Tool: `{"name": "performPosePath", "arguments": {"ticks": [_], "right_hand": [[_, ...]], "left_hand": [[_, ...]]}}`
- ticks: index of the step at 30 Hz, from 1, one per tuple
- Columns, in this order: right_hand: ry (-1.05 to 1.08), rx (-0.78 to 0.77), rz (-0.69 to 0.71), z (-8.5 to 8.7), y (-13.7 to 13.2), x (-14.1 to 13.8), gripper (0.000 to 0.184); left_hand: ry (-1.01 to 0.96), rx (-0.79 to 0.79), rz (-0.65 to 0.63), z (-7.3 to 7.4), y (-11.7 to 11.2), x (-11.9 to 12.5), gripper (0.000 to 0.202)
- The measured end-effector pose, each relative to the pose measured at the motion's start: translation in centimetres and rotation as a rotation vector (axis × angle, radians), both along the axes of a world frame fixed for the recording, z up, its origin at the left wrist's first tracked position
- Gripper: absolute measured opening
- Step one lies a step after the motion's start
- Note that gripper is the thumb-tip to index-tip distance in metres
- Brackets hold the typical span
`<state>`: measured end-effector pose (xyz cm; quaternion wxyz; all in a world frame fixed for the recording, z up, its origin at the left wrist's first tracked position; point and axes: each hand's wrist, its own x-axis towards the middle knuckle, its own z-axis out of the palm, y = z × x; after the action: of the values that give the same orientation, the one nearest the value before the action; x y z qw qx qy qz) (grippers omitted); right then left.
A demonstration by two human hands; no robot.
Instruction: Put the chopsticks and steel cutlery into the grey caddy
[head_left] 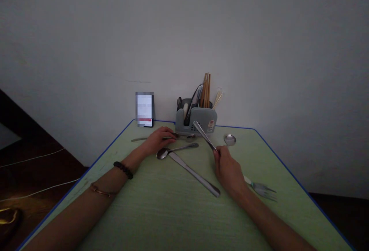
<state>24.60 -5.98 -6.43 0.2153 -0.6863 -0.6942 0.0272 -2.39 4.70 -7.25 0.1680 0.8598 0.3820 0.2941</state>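
A person's right hand [229, 170], at right of centre in the frame, closes its thumb and fingers around a slim, shiny silver metal utensil [204, 133], held at a tilt with its free end in front of a grey plastic cutlery holder [201, 118]. The left hand [159, 140], left of centre, bends its fingers over silver metal cutlery [184, 137] lying at the holder's foot; whether it pinches any piece cannot be told. Below, at the middle of the frame, a silver metal spoon [162, 153] lies beside a long, flat silver metal utensil [194, 174] slanting toward the lower right. A round-bowled silver metal spoon [230, 140] sits beyond the right hand, and a metal fork with a white handle [262, 190] lies beside the right wrist. Brown wooden chopsticks [206, 91] stand upright in the holder. A phone with a lit screen [145, 108] leans at upper left on the pale green, blue-edged table [161, 212].
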Motion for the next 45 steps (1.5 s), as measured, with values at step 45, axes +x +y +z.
{"name": "performPosePath", "arguments": {"ticks": [45], "right_hand": [[-0.216,0.043,0.137,1.4,-0.3,0.8,0.027]], "left_hand": [[0.657,0.226,-0.267,3.8,-8.2,6.5,0.018]]}}
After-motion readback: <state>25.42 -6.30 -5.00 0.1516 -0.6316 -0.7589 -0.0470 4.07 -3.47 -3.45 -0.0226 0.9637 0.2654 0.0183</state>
